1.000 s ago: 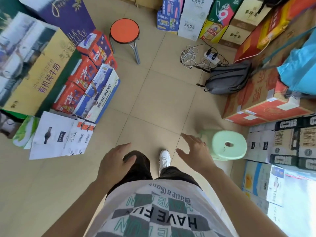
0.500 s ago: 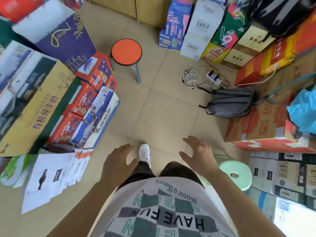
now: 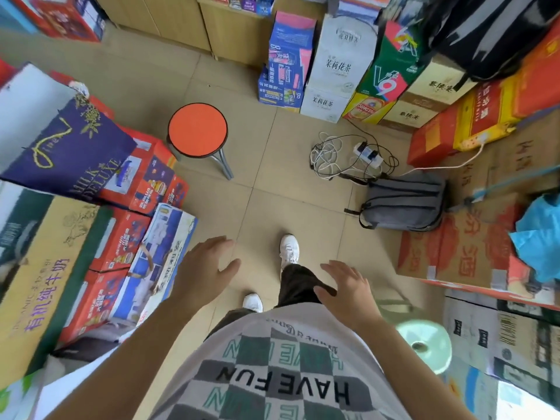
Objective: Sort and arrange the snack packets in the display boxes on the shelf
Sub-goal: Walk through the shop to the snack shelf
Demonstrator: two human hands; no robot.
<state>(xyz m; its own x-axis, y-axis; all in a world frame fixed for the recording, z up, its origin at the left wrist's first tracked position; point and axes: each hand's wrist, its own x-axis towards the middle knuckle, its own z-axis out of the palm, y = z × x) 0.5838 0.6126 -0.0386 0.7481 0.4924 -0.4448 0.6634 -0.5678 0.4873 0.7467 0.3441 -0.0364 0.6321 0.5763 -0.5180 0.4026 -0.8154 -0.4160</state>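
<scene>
since the earlier frame, the view is carried forward over the tiled floor [image 3: 272, 192], so that the orange stool [image 3: 197, 129] is brought nearer and the green stool [image 3: 424, 344] is left low at the right. the left hand [image 3: 206, 268] and the right hand [image 3: 348, 289] are held out over the floor with fingers straight and spread, and nothing is gripped. small colourful packets [image 3: 242, 0], too cropped to be read, are seen at the top edge on the wooden cabinet [image 3: 230, 34], well apart from both hands.
</scene>
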